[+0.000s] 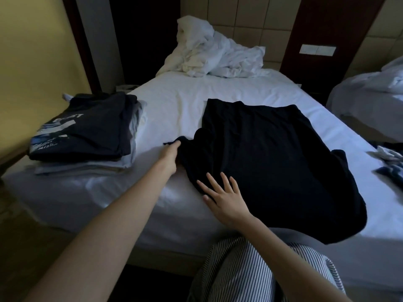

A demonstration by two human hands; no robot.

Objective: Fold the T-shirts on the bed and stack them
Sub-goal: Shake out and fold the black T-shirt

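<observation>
The white bed (183, 101) carries a black T-shirt (272, 153), a folded stack (87, 136) and crumpled bedding (218, 55).

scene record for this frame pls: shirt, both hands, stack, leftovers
item: black T-shirt spread on the bed, not yet folded
left: left hand grips fabric at the shirt's left side
right: right hand lies flat on the shirt, fingers spread
stack: folded shirts at the bed's left edge, printed dark one on top
leftovers: crumpled clothes at the bed's right edge
</observation>
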